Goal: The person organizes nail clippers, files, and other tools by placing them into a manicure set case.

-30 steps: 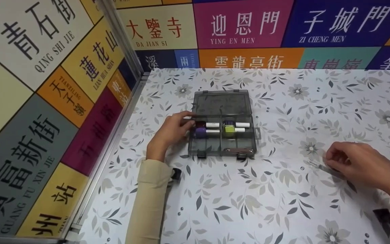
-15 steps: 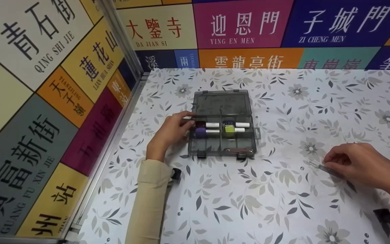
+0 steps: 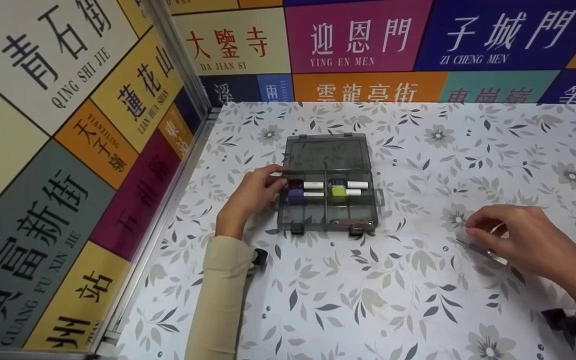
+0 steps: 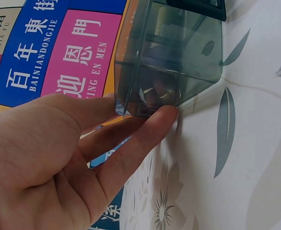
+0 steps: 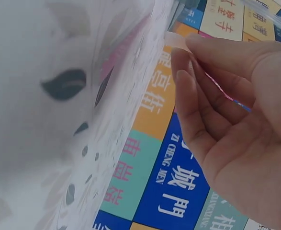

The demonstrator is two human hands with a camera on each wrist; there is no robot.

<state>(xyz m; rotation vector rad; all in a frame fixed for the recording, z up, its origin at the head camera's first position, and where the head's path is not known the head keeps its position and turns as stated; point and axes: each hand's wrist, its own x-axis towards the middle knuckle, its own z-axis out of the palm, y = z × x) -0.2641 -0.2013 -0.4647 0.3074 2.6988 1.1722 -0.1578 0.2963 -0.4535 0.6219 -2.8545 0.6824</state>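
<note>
A smoky grey, see-through storage box (image 3: 303, 217) lies with its lid (image 3: 328, 154) folded back. In the head view, several nail polish bottles with white caps, one of them yellow-green (image 3: 338, 193), lie in its compartments. A nail clipper (image 3: 354, 223) occupies the front right one. My left hand (image 3: 253, 192) holds the box's left side; in the left wrist view its thumb is at the rim and a fingertip (image 4: 169, 112) touches the lower wall. Away to the right, my right hand (image 3: 523, 240) pinches a small pale translucent piece (image 5: 175, 40), mostly hidden by the fingers.
A white tabletop with a grey leaf print (image 3: 368, 300) lies under everything. Colourful sign-covered panels (image 3: 358, 35) stand along its back edge and left side. A metal frame strip (image 3: 178, 165) runs up the left edge.
My right hand has moved slightly left and away from me; the pale piece under its fingers now shows less. The left hand and the box stay where they were.
</note>
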